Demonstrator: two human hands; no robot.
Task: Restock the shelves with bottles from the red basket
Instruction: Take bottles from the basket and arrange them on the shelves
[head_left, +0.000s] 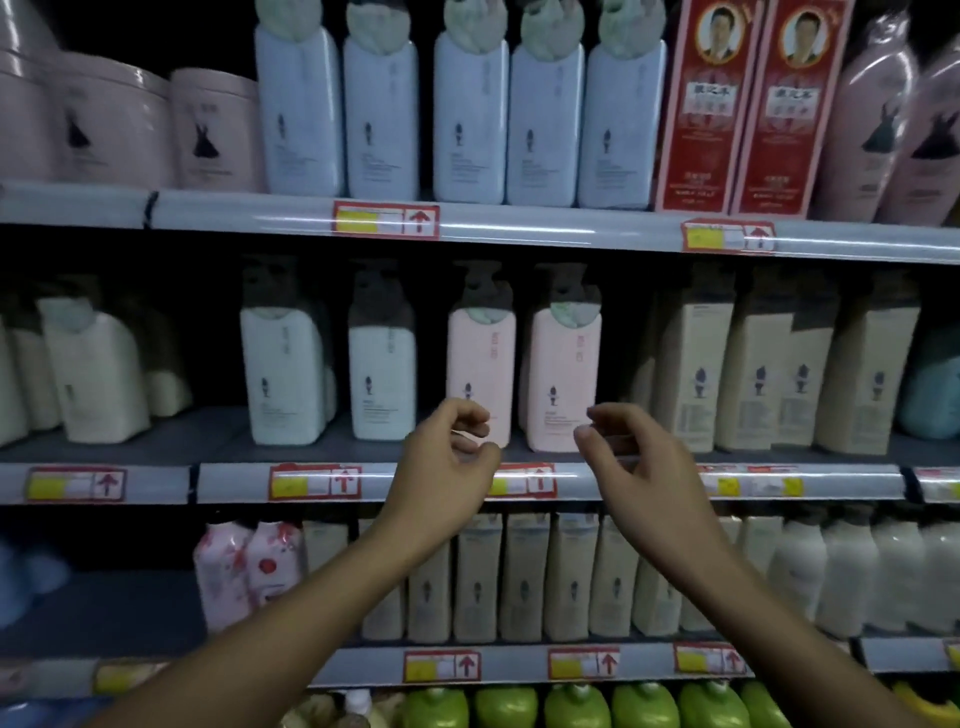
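1. Head view: a dim store aisle, with a shelving unit filling the frame in 4 tiers, each edged by a glossy price rail (597, 228) carrying red and yellow tags.
2. The top tier holds pink tubs (111, 124), 5 pale blue bottles (470, 124) and 2 red boxes (748, 114).
3. On the middle shelf (208, 441), 2 pink bottles (563, 384) stand upright side by side, with white bottles (283, 374) to their left and beige cartons (769, 374) to their right.
4. The left hand (441, 467) and right hand (639, 462) hover empty just before the pink bottles, fingers loosely curled and apart, gripping nothing.
5. Green bottles (576, 706) line the lowest tier.
6. The red basket is out of frame.
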